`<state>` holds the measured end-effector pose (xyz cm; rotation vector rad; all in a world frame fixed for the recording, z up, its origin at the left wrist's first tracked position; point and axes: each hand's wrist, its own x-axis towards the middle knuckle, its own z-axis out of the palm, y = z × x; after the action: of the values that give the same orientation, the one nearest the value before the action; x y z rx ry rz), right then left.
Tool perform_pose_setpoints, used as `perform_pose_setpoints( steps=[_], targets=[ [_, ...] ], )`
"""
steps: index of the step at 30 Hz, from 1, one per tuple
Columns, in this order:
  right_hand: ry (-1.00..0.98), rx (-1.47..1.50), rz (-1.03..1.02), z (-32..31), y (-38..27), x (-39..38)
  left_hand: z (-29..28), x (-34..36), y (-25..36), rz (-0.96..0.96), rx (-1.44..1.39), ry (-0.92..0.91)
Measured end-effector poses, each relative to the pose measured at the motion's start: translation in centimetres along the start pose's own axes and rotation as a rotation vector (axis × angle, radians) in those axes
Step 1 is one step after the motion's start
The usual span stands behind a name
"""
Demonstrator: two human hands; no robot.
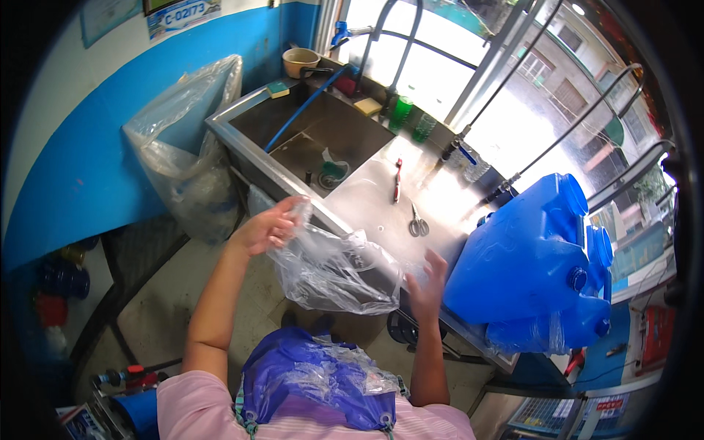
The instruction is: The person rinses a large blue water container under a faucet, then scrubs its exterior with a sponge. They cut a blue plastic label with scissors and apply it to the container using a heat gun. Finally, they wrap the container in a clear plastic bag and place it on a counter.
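Note:
My left hand (pixel 270 226) is closed on one end of a clear plastic bag (pixel 330 268), which droops in loose folds before the front edge of a steel sink counter. At the bag's other end is my right hand (pixel 427 284), slightly blurred, with its fingers apart. Whether its thumb touches the plastic, I cannot tell. Scissors (pixel 418 222) and a red-handled tool (pixel 397 181) lie on the counter (pixel 367 194) beyond the bag. A purple apron (pixel 308 381), with wrinkled clear plastic over it, covers my front.
Large blue jugs (pixel 524 257) stand on the right of the counter. At the left is a sink basin (pixel 293 117) with a blue hose (pixel 304 110). A big clear bag (pixel 183 139) hangs by the blue wall. Green tumblers (pixel 401 114) and a sponge (pixel 367 107) line the back ledge.

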<state>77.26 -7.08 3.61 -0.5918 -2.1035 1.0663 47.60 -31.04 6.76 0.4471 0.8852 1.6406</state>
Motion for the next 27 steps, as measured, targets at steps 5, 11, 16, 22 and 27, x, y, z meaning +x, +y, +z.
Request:
perform_pose_setpoints(
  steps=[5, 11, 16, 22, 27],
  targets=[
    [-0.403, -0.406, -0.271, 10.3, -6.4, 3.8, 4.1, -2.9, -0.2, -0.025, 0.702, -0.240],
    [-0.167, -0.452, -0.318, 11.5, -2.4, 6.4, -5.3, -11.2, 0.7, 0.029, 1.176, 0.436],
    [-0.371, -0.228, 0.082, 16.2, -0.7, 6.4, -13.6, -12.5, -0.4, -0.096, 1.062, 0.428],
    [-0.886, 1.108, 0.782, 17.5, -5.3, 6.8, -21.3, -14.3, -0.3, -0.185, 1.482, 0.731],
    [-0.539, -0.569, -0.036, 23.3, -2.6, 4.7, -23.3, -14.4, 6.5, 0.203, 0.274, 0.468]
  ],
)
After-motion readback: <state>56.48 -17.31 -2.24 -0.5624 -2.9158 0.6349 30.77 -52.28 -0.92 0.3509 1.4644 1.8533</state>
